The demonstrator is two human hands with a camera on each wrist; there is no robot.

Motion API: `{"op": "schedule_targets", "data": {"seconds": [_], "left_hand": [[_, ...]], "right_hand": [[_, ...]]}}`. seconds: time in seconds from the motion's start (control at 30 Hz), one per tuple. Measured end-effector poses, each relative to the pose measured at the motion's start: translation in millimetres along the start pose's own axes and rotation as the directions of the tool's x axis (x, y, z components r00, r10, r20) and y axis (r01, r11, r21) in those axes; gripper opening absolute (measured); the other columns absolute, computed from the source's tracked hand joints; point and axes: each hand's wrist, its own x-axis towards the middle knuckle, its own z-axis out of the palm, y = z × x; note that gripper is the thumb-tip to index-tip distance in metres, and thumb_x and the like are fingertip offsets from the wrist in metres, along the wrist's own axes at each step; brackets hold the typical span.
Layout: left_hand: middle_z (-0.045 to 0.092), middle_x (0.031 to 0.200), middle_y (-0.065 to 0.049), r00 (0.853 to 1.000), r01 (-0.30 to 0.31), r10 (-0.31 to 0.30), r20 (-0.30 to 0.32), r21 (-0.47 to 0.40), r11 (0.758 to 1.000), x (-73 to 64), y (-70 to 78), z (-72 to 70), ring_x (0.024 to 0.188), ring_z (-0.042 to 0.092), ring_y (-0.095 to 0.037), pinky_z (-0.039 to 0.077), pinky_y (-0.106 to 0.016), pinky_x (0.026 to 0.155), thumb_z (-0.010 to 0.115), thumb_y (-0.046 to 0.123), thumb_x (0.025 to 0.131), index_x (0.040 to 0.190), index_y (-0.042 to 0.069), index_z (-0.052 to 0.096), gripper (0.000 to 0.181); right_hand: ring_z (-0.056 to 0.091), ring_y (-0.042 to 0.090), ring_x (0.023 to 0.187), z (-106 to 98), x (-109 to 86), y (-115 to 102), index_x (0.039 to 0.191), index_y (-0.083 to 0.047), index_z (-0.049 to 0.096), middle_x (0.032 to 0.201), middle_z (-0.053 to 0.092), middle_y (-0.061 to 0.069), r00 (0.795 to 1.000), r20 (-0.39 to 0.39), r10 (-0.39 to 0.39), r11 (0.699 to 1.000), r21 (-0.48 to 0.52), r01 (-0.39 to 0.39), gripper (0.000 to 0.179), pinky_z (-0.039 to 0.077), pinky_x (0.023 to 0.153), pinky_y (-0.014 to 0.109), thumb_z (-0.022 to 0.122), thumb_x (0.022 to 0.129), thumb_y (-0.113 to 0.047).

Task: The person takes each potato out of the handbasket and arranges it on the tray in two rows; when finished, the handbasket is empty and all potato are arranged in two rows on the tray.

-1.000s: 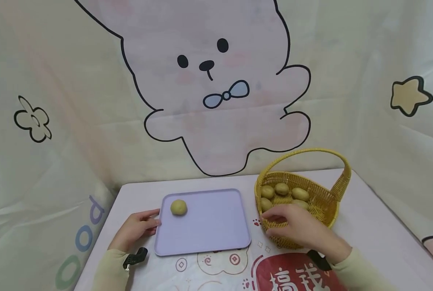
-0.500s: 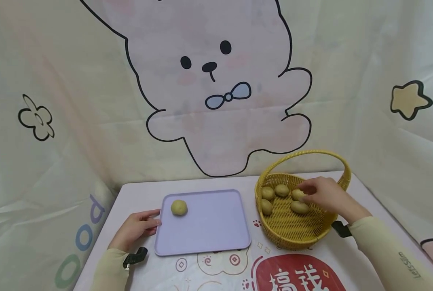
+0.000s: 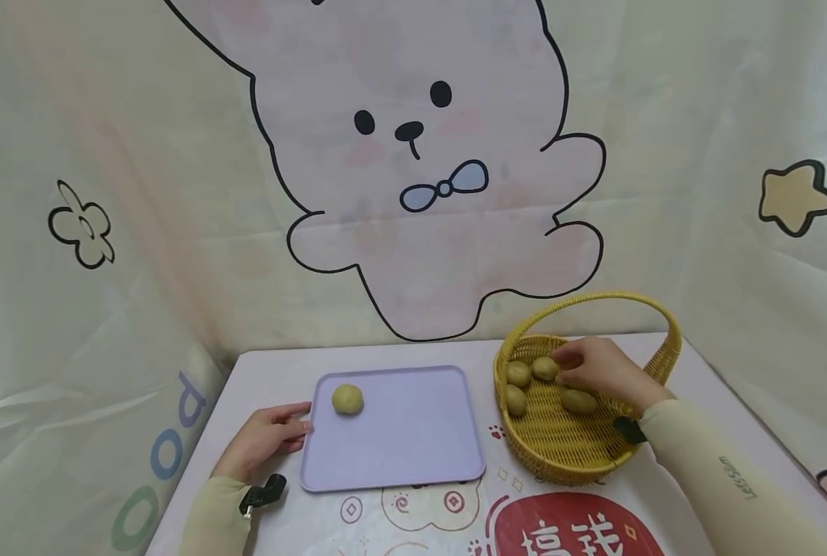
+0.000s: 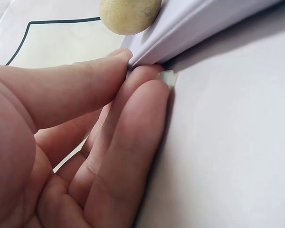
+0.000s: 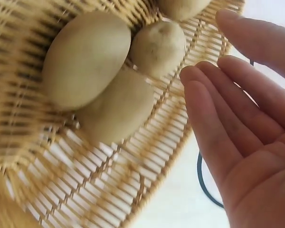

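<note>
On the lavender tray lies one potato, near its far left corner. My left hand pinches the tray's left rim, thumb above and fingertips at the edge, as the left wrist view shows. Several more potatoes lie in the yellow wicker basket to the right. Over the basket's far part is my right hand, hiding at least part of one potato. In the right wrist view the right hand's fingers are extended and hold nothing, beside a potato.
The basket's tall handle arches over the right hand's area. A printed cloth wall stands behind the white table and on both sides. A red printed patch marks the tabletop in front of the basket.
My right hand went from the basket's near side to its far right, then slightly left, over the potatoes. The left hand stays at the tray's rim. The head view shifted slightly.
</note>
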Motion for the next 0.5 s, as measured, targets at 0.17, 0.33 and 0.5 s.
{"op": "schedule_targets", "data": {"seconds": [0.17,0.33,0.5], "left_hand": [[0.066,0.089,-0.001,1.0,0.004,-0.004,-0.001,0.004,1.0,-0.8,2.0,-0.6,0.076,0.067,-0.009,0.062,-0.02,0.071,0.079,0.012,0.098,0.152,-0.003,0.058,0.06],[0.067,0.089,-0.002,1.0,0.004,-0.004,-0.008,0.004,1.0,-0.8,-0.2,-1.4,0.076,0.067,-0.009,0.062,-0.02,0.07,0.079,0.012,0.098,0.152,-0.004,0.058,0.06],[0.069,0.09,-0.002,1.0,0.01,-0.01,-0.011,-0.004,1.0,0.3,1.1,-0.9,0.077,0.068,-0.009,0.062,-0.02,0.071,0.079,0.012,0.098,0.151,-0.002,0.06,0.059]], "right_hand": [[0.075,0.033,0.114,12.8,14.4,-5.1,0.13,0.0,0.076,0.122,0.079,0.016,0.999,0.003,-0.046,0.999,-0.011,0.046,0.043,0.059,0.103,0.058,0.085,0.094,-0.021],[0.075,0.032,0.112,21.5,28.0,-15.8,0.129,0.0,0.077,0.119,0.08,0.015,0.994,0.024,-0.104,0.995,-0.006,0.104,0.043,0.06,0.101,0.057,0.087,0.092,-0.018],[0.073,0.033,0.115,27.3,35.6,-21.8,0.127,-0.001,0.078,0.119,0.08,0.013,0.994,0.043,-0.099,0.995,-0.009,0.099,0.041,0.058,0.103,0.058,0.087,0.091,-0.017]]}}
